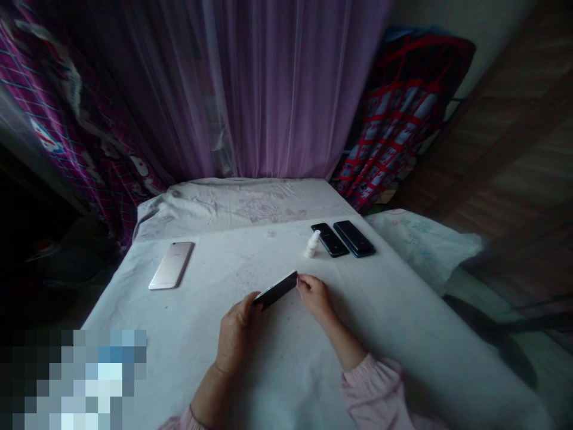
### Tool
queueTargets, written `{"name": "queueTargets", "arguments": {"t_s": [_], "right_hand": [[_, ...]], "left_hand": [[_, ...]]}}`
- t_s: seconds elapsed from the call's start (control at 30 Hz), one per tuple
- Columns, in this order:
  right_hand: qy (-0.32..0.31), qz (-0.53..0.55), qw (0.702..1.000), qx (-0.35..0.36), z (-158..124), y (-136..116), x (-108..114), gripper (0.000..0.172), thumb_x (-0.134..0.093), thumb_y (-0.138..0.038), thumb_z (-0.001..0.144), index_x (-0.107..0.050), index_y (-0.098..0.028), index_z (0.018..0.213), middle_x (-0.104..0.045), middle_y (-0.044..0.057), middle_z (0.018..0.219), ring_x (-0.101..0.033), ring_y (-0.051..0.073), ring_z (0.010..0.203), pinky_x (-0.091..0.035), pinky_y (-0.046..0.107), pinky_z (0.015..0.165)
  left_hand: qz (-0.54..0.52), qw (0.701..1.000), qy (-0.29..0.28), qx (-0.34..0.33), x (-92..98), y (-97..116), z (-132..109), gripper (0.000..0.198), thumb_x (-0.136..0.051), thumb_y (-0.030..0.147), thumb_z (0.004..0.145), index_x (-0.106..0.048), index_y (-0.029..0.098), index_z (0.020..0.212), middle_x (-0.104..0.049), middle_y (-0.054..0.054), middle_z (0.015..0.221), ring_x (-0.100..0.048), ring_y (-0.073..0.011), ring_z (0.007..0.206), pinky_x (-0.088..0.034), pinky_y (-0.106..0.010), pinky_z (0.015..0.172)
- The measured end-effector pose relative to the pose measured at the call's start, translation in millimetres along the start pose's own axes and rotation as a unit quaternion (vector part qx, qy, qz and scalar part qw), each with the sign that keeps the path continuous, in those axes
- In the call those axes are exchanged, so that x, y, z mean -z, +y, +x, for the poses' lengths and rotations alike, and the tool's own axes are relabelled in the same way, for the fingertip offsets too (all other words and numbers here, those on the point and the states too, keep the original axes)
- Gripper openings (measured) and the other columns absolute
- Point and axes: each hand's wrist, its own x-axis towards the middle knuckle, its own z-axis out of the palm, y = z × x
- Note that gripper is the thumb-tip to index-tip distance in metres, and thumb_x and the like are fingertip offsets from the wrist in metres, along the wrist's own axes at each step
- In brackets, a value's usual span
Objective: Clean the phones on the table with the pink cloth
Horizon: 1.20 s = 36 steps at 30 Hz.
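We hold the slim black rectangular phone (276,289) edge-up at mid white cloth-covered table (201,358), left hand (235,337) & right hand (316,297) each pinching an end; w/ so thin a grip it could slip & fall flat.

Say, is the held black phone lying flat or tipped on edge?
On edge: the black phone shows its thin side, left hand and right hand gripping its ends.

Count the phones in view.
4. One black phone held between left hand and right hand; a pink phone at table left; two dark phones side by side at right, near a white bottle.
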Motion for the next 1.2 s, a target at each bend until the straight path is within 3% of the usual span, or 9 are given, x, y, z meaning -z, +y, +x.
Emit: {"name": "queueTargets", "arguments": {"t_s": [0.23,0.37,0.53,0.67,0.93,1.07,1.13,1.2], "right_hand": [[-0.081,-0.121,0.989,0.025,-2.0,-10.6,21.5,0.025,-0.050,-0.024,0.081,-0.074,-0.023,0.075,-0.072,0.003,0.068,-0.063,0.017,0.065,-0.041,0.024,0.059],[-0.074,-0.080,0.994,0.011,-0.4,-4.4,30.9,0.023,-0.053,-0.026,0.080,-0.076,-0.025,0.085,-0.075,0.003,0.080,-0.066,0.019,0.073,-0.045,0.025,0.063],[-0.050,0.108,0.993,-0.017,-1.7,9.0,26.2,0.034,-0.055,-0.045,0.079,-0.075,-0.021,0.092,-0.074,0.006,0.089,-0.068,0.023,0.083,-0.052,0.030,0.073],[-0.046,0.184,0.981,-0.048,-5.9,7.7,23.1,0.047,-0.059,-0.059,0.071,-0.075,-0.017,0.087,-0.073,0.007,0.082,-0.068,0.023,0.079,-0.053,0.031,0.072],[-0.018,0.226,0.970,-0.085,-12.5,9.4,25.4,0.056,-0.064,-0.062,0.065,-0.074,-0.015,0.093,-0.074,0.009,0.089,-0.068,0.025,0.084,-0.054,0.032,0.073],[0.023,0.221,0.973,-0.066,-13.0,10.6,29.8,0.056,-0.061,-0.063,0.069,-0.074,-0.016,0.097,-0.074,0.011,0.094,-0.068,0.027,0.088,-0.054,0.034,0.076],[0.039,0.211,0.975,-0.056,-13.2,12.8,31.7,0.054,-0.060,-0.062,0.072,-0.074,-0.017,0.098,-0.073,0.011,0.095,-0.068,0.027,0.089,-0.054,0.035,0.076],[0.052,0.192,0.979,-0.043,-13.8,15.6,31.9,0.049,-0.058,-0.058,0.077,-0.073,-0.017,0.100,-0.074,0.011,0.095,-0.068,0.026,0.087,-0.054,0.034,0.076]], "left_hand": [[-0.023,0.997,0.051,0.047,3.7,-2.0,5.8,0.031,-0.047,0.033,0.089,-0.062,0.021,0.114,-0.068,-0.006,0.090,-0.067,-0.0198,0.080,-0.054,-0.032,0.073],[-0.005,0.997,0.048,0.064,7.0,-10.5,10.4,0.043,-0.042,0.034,0.091,-0.056,0.018,0.128,-0.065,-0.006,0.081,-0.065,-0.0211,0.076,-0.052,-0.033,0.069],[0.039,0.998,-0.016,0.038,12.0,-23.5,28.2,0.046,-0.036,0.031,0.093,-0.054,0.016,0.133,-0.065,-0.005,0.070,-0.064,-0.0196,0.067,-0.049,-0.030,0.066],[0.112,0.985,-0.125,-0.035,15.0,-23.4,55.9,0.041,-0.036,0.025,0.093,-0.061,0.022,0.125,-0.068,-0.004,0.066,-0.064,-0.0191,0.067,-0.048,-0.032,0.073],[0.089,0.966,-0.196,-0.143,-11.7,20.2,90.7,0.021,-0.057,0.025,0.088,-0.073,0.032,0.101,-0.074,-0.003,0.082,-0.066,-0.0209,0.080,-0.048,-0.033,0.080],[0.080,0.969,-0.185,-0.142,-26.9,47.7,71.3,0.019,-0.059,0.028,0.088,-0.070,0.027,0.103,-0.072,-0.005,0.099,-0.065,-0.0220,0.093,-0.049,-0.036,0.085],[0.094,0.978,-0.148,-0.109,-34.1,56.2,44.9,0.037,-0.061,0.035,0.086,-0.060,0.020,0.120,-0.062,-0.014,0.124,-0.058,-0.0296,0.112,-0.046,-0.046,0.093],[0.118,0.987,-0.074,-0.076,-42.6,59.0,11.9,0.068,-0.066,0.048,0.079,-0.046,0.015,0.135,-0.044,-0.020,0.142,-0.043,-0.0377,0.129,-0.040,-0.055,0.100]]}}
